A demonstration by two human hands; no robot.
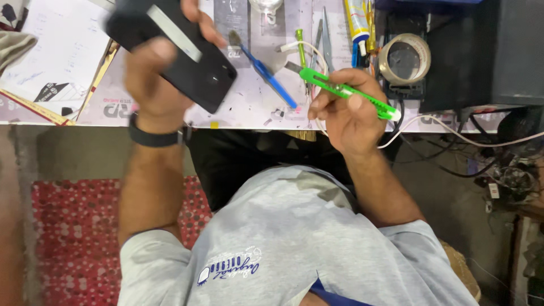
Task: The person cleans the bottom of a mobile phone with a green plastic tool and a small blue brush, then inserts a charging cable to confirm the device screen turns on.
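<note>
phone [187, 54] gripped in left hand [153, 79] | right hand [348, 113] fingers closed on green utility knife [345, 90], blade out | back cover looks intact, no cut seen yet

A black phone [187, 54], back side up and tilted, is raised above your tabletop [249, 102]. To its right, your green utility knife [345, 92] points its blade toward the phone.

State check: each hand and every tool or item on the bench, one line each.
left hand: raised, gripping the black phone
black phone: held tilted above the bench, back side showing
right hand: closed around the green utility knife
green utility knife: held, blade out, pointing toward the phone
blue brush: lying loose on the bench
tape roll: lying flat
glue tube: lying on the bench; cap unclear
</note>
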